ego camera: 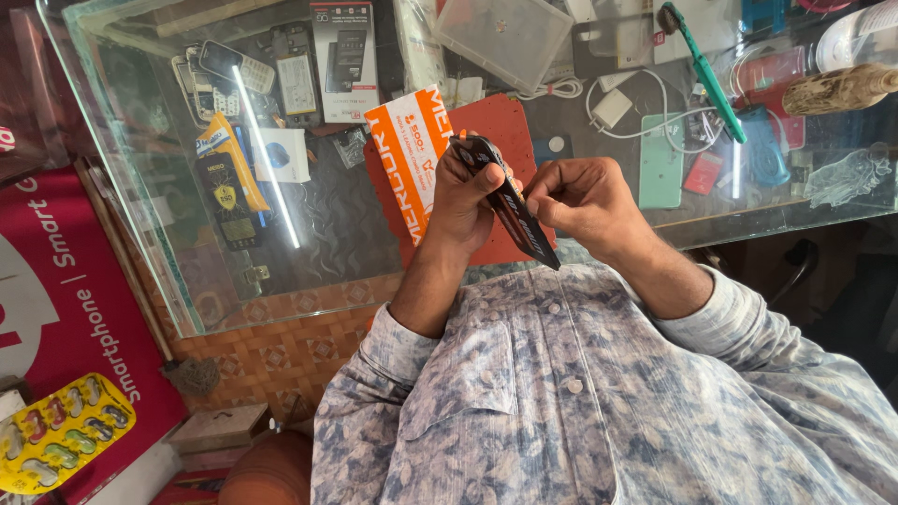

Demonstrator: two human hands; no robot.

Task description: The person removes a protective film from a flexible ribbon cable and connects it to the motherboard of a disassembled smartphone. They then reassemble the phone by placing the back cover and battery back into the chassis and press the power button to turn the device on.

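My left hand (463, 201) wraps its fingers around the upper end of a black phone (510, 208), thumb pressed on its face. My right hand (580, 201) pinches the phone's edge with curled fingertips. I hold the phone tilted, above a red mat (500, 126) on the glass counter (327, 234), beside an orange-and-white box (407, 154).

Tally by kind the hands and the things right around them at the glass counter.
Hands: 2, left hand and right hand
Black flat part, gripped by the left hand, right fingers at its edge: 1
Orange-and-white packet: 1
Red mat under them: 1
Total: 5
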